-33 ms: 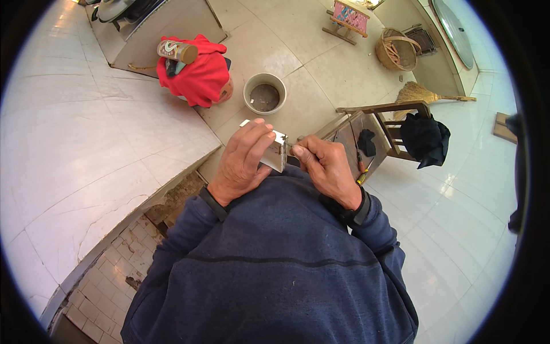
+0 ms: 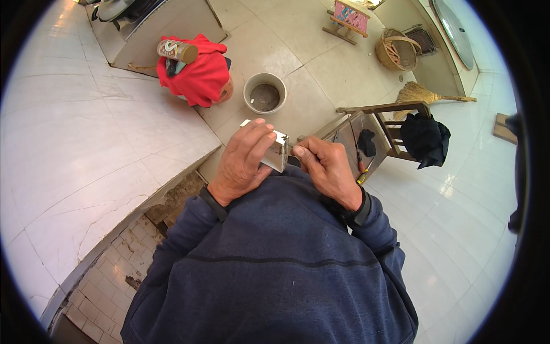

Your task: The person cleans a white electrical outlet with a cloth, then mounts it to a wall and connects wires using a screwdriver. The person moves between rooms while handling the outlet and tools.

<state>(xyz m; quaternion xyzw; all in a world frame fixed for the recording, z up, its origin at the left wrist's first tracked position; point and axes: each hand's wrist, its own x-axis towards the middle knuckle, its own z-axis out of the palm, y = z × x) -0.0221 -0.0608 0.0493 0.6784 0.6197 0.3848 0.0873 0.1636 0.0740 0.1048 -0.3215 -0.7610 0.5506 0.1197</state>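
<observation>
My left hand (image 2: 240, 163) grips a flat white-and-metal piece (image 2: 278, 153), held upright above my lap with fingers over its top. My right hand (image 2: 329, 172) is closed, thumb and forefinger pinched at the piece's right edge on something small and thin that I cannot make out clearly. Below and right of the hands, a worn wooden chair seat (image 2: 349, 130) carries a dark crumpled cloth (image 2: 366, 143) and tools, including a yellow-handled one (image 2: 362, 178). A black garment (image 2: 424, 140) hangs on the chair's back.
A round bucket (image 2: 264, 93) stands ahead on the tiled floor. A red cloth (image 2: 197, 77) with a jar (image 2: 177, 50) sits beside the tiled ledge (image 2: 97, 166) at left. A basket (image 2: 396, 50), straw broom (image 2: 421, 93) and small pink-webbed stool (image 2: 349, 17) are at the back right.
</observation>
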